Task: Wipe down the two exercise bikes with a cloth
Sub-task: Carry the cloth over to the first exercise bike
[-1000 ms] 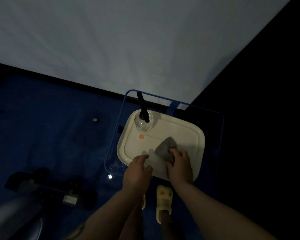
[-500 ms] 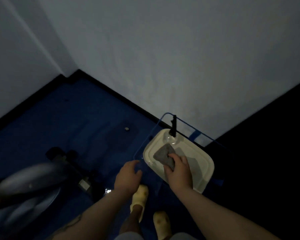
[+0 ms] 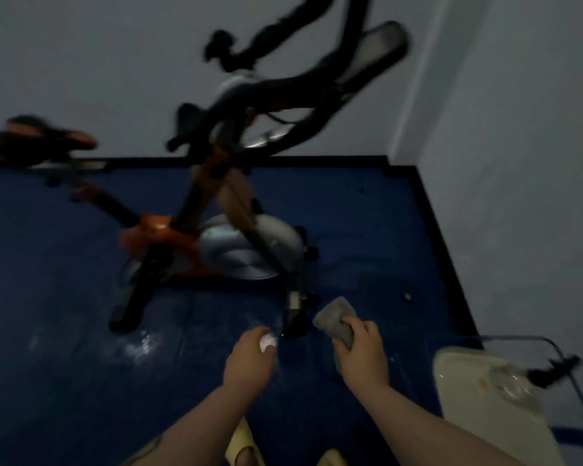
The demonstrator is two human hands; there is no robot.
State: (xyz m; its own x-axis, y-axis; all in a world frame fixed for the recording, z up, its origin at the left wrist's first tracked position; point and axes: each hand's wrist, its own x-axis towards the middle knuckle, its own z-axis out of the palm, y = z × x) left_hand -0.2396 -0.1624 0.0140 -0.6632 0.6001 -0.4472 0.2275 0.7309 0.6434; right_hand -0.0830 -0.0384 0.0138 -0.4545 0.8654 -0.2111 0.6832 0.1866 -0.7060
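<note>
The right hand is gripping a grey cloth, fingers curled tight around it, near the bike base. The left hand is loosely curled, holding nothing visible.

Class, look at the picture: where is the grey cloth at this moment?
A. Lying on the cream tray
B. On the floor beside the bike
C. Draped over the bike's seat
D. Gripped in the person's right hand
D: the grey cloth is bunched in the right hand, held above the floor, away from the cream tray.
</note>
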